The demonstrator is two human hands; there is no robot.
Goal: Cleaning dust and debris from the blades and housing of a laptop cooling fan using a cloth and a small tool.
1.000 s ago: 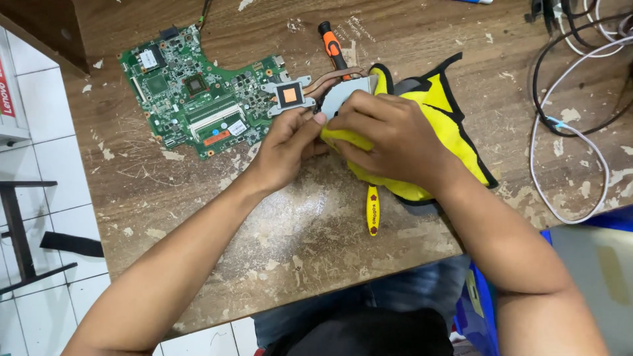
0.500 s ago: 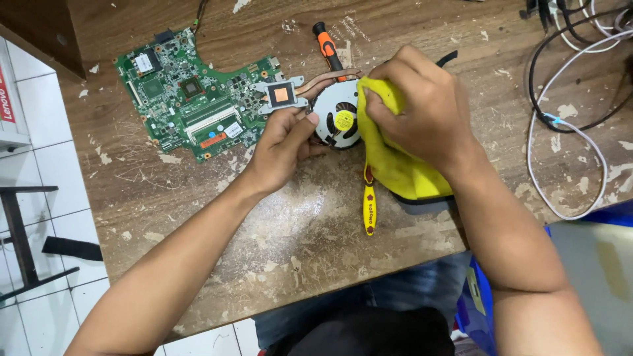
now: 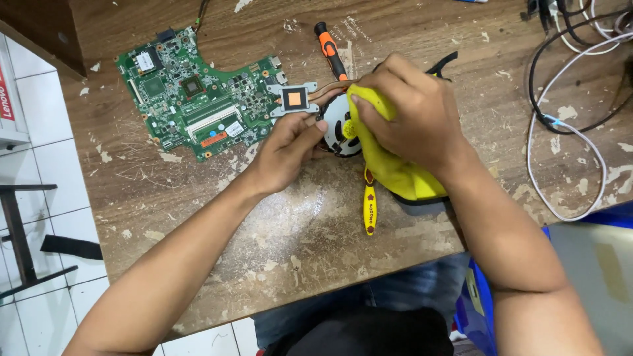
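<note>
A round black and silver cooling fan [image 3: 337, 129] with a copper heat pipe and a square copper-centred plate [image 3: 294, 99] lies on the worn wooden table [image 3: 297, 231]. My left hand [image 3: 287, 151] grips the fan's left edge. My right hand [image 3: 412, 118] is closed on a yellow cloth [image 3: 389, 165] and presses it onto the fan, hiding the fan's right half. A green circuit board [image 3: 194, 99] lies just left of the plate.
An orange-handled screwdriver [image 3: 330, 49] lies behind the fan. A small yellow tool [image 3: 369, 207] lies in front of it. Black and white cables [image 3: 567, 125] trail over the table's right side. White floor tiles [image 3: 39, 165] are at the left, past the table edge.
My right hand has gathered the flat yellow cloth into a bunch and moved it onto the fan's right half, baring the fan's left side. My left hand stays on the fan.
</note>
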